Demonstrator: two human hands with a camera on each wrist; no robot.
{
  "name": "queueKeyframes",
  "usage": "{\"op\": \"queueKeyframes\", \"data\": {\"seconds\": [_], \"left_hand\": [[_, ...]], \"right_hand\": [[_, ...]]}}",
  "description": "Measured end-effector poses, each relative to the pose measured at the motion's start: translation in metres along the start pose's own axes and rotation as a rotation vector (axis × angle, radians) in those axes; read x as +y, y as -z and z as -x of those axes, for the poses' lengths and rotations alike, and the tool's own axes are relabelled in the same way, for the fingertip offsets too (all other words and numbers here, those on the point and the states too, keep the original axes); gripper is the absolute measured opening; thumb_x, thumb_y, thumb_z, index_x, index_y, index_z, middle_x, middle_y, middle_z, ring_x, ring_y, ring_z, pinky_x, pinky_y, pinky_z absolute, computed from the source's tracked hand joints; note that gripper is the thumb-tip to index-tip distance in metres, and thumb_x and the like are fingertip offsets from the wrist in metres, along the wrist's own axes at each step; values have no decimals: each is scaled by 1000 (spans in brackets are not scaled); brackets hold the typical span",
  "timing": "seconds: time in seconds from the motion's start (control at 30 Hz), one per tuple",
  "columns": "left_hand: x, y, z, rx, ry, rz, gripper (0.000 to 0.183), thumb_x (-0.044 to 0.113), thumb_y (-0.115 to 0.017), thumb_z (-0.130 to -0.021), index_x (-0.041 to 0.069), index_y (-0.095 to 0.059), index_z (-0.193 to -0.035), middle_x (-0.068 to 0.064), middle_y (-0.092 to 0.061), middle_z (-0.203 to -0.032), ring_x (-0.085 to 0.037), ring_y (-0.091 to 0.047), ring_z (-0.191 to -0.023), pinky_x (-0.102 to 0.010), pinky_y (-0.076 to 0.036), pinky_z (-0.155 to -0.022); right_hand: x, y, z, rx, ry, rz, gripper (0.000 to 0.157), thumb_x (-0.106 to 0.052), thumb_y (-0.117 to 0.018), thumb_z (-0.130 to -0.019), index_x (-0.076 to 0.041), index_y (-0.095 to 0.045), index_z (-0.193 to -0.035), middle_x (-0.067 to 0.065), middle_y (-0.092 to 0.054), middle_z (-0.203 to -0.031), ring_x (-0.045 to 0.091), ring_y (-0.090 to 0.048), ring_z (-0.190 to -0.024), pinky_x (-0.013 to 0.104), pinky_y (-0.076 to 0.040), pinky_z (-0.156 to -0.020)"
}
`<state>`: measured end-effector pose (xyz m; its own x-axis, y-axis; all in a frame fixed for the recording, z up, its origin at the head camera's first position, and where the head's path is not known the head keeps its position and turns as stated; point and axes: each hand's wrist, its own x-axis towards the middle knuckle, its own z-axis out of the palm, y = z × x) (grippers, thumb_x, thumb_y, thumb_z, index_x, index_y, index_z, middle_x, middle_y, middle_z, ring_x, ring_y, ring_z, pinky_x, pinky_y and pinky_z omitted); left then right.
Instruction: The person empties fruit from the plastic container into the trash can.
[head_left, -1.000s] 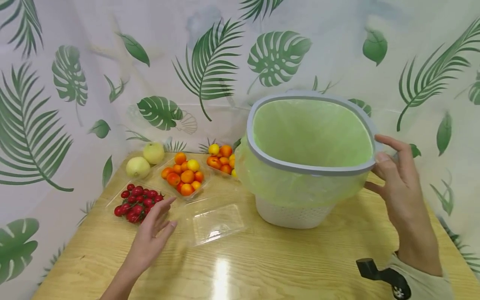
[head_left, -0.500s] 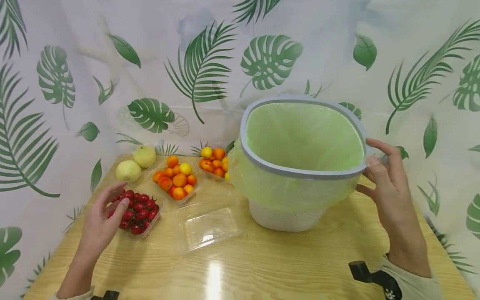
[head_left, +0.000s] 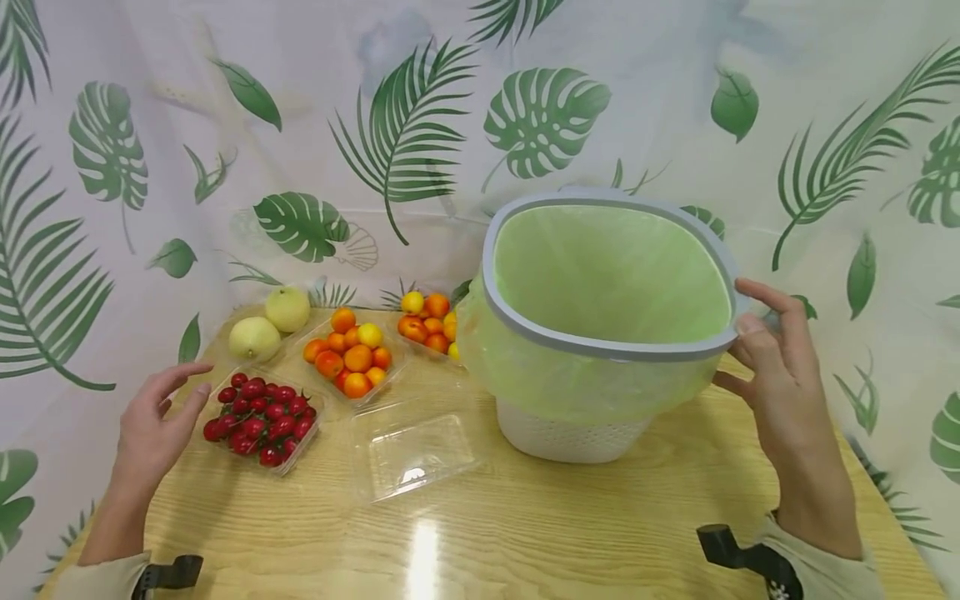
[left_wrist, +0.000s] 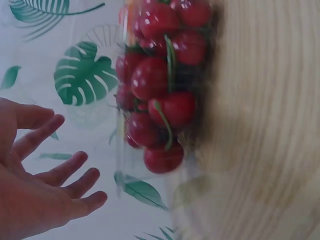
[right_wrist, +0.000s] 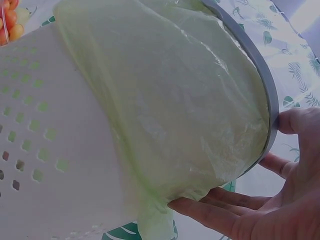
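Observation:
My left hand [head_left: 153, 425] is off the left side of a clear plastic tub [head_left: 302, 446] of red cherry tomatoes [head_left: 255, 427], fingers loosely spread and holding nothing. In the left wrist view the fingers [left_wrist: 75, 170] stand apart from the tomatoes, which have green stems. My right hand [head_left: 787, 383] holds the right side of a white perforated trash can [head_left: 558, 433], thumb and fingers at its grey rim [head_left: 622, 348]. A translucent green bag [head_left: 585, 387] lines the can and hangs over its outside. In the right wrist view, fingertips touch the bag's gathered edge [right_wrist: 167, 200].
A clear plastic lid or tray [head_left: 422, 457] lies between tub and can. Behind are two pale green round fruits [head_left: 255, 339], a tub of small orange and yellow citrus [head_left: 358, 358], and another such tub [head_left: 427, 325] partly behind the can. A leaf-print curtain [head_left: 300, 125] encloses the wooden table [head_left: 480, 533].
My left hand has moved left, from the tomatoes' right side across them to their left. The right hand stays at the can's rim. The head view has shifted slightly.

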<state>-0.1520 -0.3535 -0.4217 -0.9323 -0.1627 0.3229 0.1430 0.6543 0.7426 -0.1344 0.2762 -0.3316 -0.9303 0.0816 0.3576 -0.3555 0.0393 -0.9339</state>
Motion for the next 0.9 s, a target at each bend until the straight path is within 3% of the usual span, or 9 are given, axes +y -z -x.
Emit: {"op": "queueKeyframes", "data": {"seconds": [0.07,0.13,0.17,0.23,0.3,0.4,0.53,0.73,0.9], "left_hand": [[-9,3,-1,-55,18,2,39,22,-55,-107,-4,-57,-137,-33,-47,-145,-58,-39,-135,-77,-30,-107],[-19,5,-2,-98,30,-5,39,21,-54,-108,-6,-56,-136,-33,-47,-145,-59,-42,-133,-61,-41,-110],[-24,6,-2,-113,30,-9,38,19,-54,-108,-7,-56,-136,-31,-49,-144,-52,-47,-133,-49,-46,-109],[-34,7,-2,-134,24,0,36,16,-55,-107,-7,-57,-135,-13,-58,-137,-28,-60,-125,-24,-50,-98],[-42,7,-1,-158,21,23,33,13,-55,-107,-5,-59,-134,10,-60,-127,-4,-62,-110,-9,-46,-80],[-49,7,0,-225,36,81,31,12,-54,-107,-3,-60,-134,30,-54,-115,10,-56,-93,-13,-49,-72],[-53,6,2,-299,44,106,32,8,-50,-108,-7,-56,-135,24,-53,-120,12,-56,-97,-21,-55,-72],[-59,4,5,-316,95,154,32,-1,-49,-106,-17,-51,-133,29,-53,-115,21,-48,-104,-16,-54,-76],[-62,7,8,-330,150,169,33,6,-50,-107,-7,-56,-138,21,-55,-124,21,-48,-107,-13,-53,-82]], "right_hand": [[0,0,0,2,-2,0,47,-23,-45,-110,-18,-38,-156,13,-46,-144,18,-59,-126,24,-57,-76],[0,-1,0,4,-2,4,47,-23,-45,-110,-18,-38,-156,13,-46,-145,17,-59,-126,24,-57,-76],[0,-1,0,5,-1,7,47,-23,-45,-110,-18,-38,-156,13,-46,-145,17,-59,-126,24,-57,-76],[0,-1,0,5,1,14,47,-23,-45,-110,-18,-38,-156,13,-46,-145,17,-59,-127,24,-57,-76],[0,-1,0,5,2,18,47,-24,-45,-110,-18,-38,-156,13,-46,-145,17,-59,-127,23,-57,-76],[-1,-1,0,7,2,23,47,-24,-45,-110,-18,-38,-156,13,-47,-144,16,-60,-126,23,-57,-76],[-1,-1,0,7,2,30,47,-24,-45,-110,-19,-38,-156,12,-48,-143,15,-60,-125,23,-56,-76],[-1,-1,0,2,-2,25,47,-25,-45,-110,-19,-37,-156,12,-45,-146,16,-59,-126,23,-57,-76],[-1,-1,-1,4,-2,26,47,-25,-44,-110,-19,-38,-156,11,-43,-148,16,-59,-127,23,-56,-75]]}}
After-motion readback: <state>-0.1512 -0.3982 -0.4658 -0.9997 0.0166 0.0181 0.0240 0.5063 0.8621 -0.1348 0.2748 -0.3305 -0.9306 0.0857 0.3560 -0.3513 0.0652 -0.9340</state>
